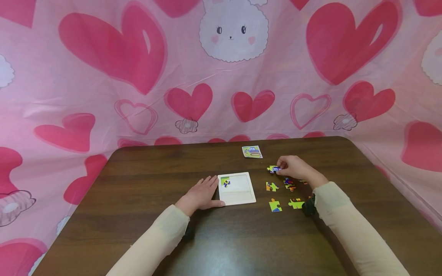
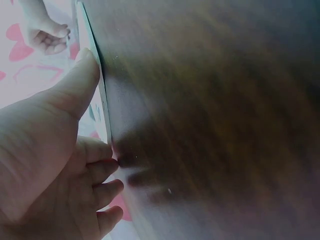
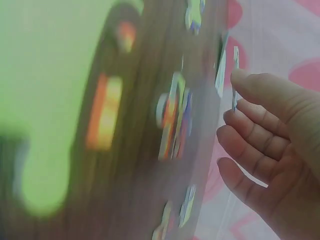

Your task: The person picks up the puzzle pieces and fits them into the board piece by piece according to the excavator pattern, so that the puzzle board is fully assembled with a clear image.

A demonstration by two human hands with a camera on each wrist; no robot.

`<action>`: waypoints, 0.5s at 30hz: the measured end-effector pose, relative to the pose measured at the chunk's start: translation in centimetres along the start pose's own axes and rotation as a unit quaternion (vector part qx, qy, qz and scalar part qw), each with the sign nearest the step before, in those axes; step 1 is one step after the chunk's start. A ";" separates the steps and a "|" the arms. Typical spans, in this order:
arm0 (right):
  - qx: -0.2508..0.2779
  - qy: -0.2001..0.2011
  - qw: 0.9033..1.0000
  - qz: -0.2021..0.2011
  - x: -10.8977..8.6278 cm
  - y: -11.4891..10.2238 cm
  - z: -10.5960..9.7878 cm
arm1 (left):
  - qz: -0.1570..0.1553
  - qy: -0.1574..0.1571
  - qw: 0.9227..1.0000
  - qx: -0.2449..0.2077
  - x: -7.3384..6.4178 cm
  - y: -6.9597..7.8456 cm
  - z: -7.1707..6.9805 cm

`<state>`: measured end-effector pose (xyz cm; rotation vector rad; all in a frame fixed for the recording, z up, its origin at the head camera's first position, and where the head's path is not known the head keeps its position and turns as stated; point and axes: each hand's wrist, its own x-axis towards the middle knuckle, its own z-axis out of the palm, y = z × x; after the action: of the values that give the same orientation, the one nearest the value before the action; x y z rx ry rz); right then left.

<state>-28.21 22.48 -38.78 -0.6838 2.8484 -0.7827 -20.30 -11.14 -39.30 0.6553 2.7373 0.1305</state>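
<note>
My left hand (image 1: 203, 193) lies at the left side of a white square puzzle tray (image 1: 238, 201), fingers extended along its edge and thumb at the near-left corner. One puzzle piece (image 1: 225, 182), green with a dark and yellow shape, sits in the tray's far-left corner. To the tray's right, my right hand (image 1: 293, 167) pinches a green and blue puzzle piece (image 1: 273, 169) between thumb and index finger. In the right wrist view that pinched piece (image 3: 235, 75) is seen edge-on, raised off the table. The other fingers of this hand curl loosely below it.
Several loose puzzle pieces (image 1: 275, 206) lie right of the tray, some partly hidden by my right wrist. A picture card (image 1: 252, 151) with a blue vehicle lies behind the tray. The brown wooden table (image 1: 155, 165) meets a pink heart-patterned cloth (image 1: 221, 76) at the back.
</note>
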 end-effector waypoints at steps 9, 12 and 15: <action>-0.007 -0.005 1.000 -0.029 1.1 -3.1 1.4 | 0.000 0.000 1.000 0.001 0.0 0.0 -0.1; -0.007 -0.012 0.999 -0.041 1.5 -4.1 2.0 | -0.001 -0.002 1.000 0.002 0.0 0.1 -0.1; -0.006 -0.020 0.999 -0.050 1.9 -5.0 2.7 | -0.001 -0.002 1.000 0.001 -0.1 0.1 -0.1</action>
<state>-27.30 16.56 -38.49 -0.8409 2.8032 -0.7568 -20.23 -11.06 -39.20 0.6533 2.7353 0.1252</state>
